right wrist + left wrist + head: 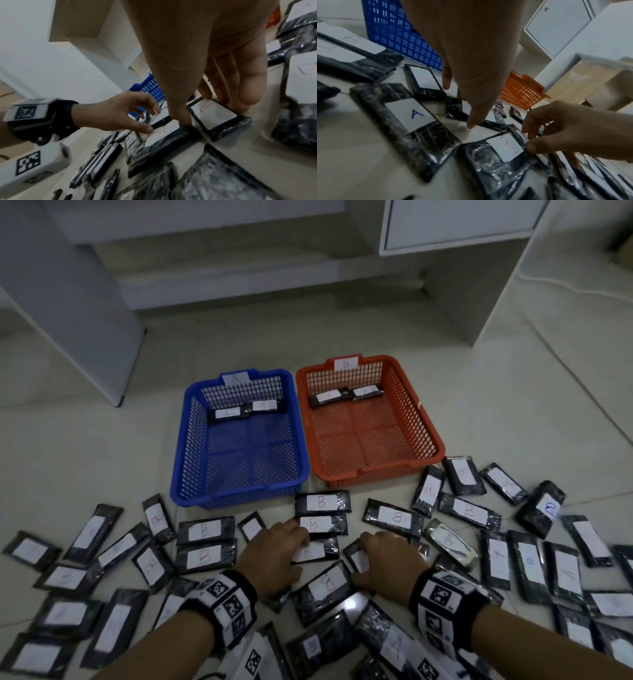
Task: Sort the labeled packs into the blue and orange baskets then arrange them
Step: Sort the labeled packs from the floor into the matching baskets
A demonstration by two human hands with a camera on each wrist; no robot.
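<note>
Head view: blue basket (239, 440) tagged A and orange basket (370, 422) tagged B sit side by side on the floor (68, 440), two packs in each against the far wall. Everything else is still scattered on the near side of the blue basket. Left hand (270, 556) has fingers bent over a pack (310, 553) just near of the blue basket; its letter is covered. Right hand (383, 556) is bent over a small pack (358, 558) beside it. Risk: packs overlap here, so a lift could drag a neighbour along.

Left wrist view: left fingers (471, 121) reach down to a pack edge, no firm pinch visible, so I can't tell if it's gripped. Right hand (556, 132) has thumb and fingers closing on the small pack, right next to a B pack (503, 148). Two A packs (414, 116) lie nearer the blue basket (399, 36). Wrappers look glossy, so a thumb-only pinch may slip.

Right wrist view: right fingers (247, 92) and thumb bracket the small pack (214, 115); its mark is partial and I can't read it. Main risk: dropping it in a basket unread, since the letters are faint, some upside down. Left hand (123, 113) curls over a pack next to it.
</note>
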